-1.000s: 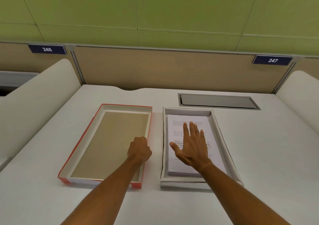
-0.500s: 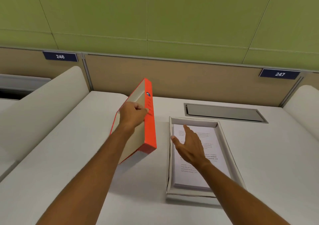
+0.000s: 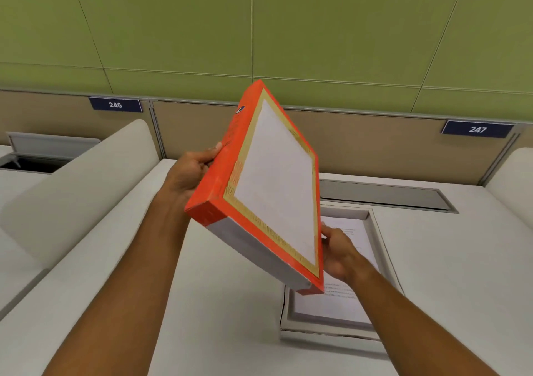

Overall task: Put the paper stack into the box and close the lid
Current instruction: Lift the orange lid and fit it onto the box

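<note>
Fingers of the left hand (image 3: 190,173) clamp the long orange edge of the lid (image 3: 268,191), carrying it tilted in the air, printed face toward the camera. Over to the right hand (image 3: 339,253), curled on the opposite edge, likely steadying it so it can be squared up. Below and right sits the box (image 3: 383,248) on the worktop (image 3: 461,274), paper stack (image 3: 340,303) already inside. Only the lid remains.

Lid (image 3: 274,191) hides much of box (image 3: 383,248) and paper stack (image 3: 346,300); print too small to read.
</note>
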Available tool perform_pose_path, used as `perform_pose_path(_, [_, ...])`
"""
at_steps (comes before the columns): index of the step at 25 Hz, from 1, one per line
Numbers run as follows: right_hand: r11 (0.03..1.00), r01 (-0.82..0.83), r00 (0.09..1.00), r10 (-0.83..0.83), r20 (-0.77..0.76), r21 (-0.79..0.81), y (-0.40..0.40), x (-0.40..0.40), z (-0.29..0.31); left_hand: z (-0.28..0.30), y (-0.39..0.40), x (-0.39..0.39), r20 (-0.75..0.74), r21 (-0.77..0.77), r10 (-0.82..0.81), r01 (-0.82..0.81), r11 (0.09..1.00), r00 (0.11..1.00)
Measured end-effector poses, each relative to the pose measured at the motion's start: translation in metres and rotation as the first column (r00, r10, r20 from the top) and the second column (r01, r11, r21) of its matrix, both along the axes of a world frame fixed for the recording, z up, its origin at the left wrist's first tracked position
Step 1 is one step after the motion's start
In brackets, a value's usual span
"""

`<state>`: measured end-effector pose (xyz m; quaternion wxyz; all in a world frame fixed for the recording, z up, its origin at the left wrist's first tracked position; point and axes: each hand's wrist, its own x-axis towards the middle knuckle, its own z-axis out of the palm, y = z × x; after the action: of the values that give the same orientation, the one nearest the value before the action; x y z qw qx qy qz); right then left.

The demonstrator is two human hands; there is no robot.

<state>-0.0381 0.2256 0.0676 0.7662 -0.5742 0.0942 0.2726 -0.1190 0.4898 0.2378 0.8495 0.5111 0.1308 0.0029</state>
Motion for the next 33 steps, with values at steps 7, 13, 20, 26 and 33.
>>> perform_pose_path(7, [0.992, 0.124, 0.992, -0.123, 0.037, -0.007, -0.081, 0.018, -0.003, -0.076, 0.0, 0.02, -0.146, 0.05, -0.019, 0.027, 0.998, 0.989])
perform_pose_path(13, [0.987, 0.133, 0.991, -0.13, 0.039, -0.09, -0.147, 0.013, -0.006, -0.128, -0.036, 0.03, -0.353, 0.231, -0.083, 0.173, 0.958, 0.932])
perform_pose_path(20, [0.949, 0.229, 0.972, -0.214, 0.093, -0.215, -0.183, 0.0, -0.019, -0.156, -0.077, 0.044, -0.416, 0.261, -0.12, 0.245, 0.934, 0.901])
perform_pose_path(26, [0.92, 0.248, 0.969, -0.232, 0.088, -0.304, -0.194, 0.001, -0.04, -0.185, -0.096, 0.043, -0.475, 0.287, -0.053, 0.212, 0.934, 0.878])
perform_pose_path(33, [0.91, 0.18, 0.982, -0.187, 0.018, -0.374, -0.194, 0.006, -0.047, -0.206, -0.101, 0.045, -0.534, 0.343, 0.019, 0.196, 0.919, 0.845])
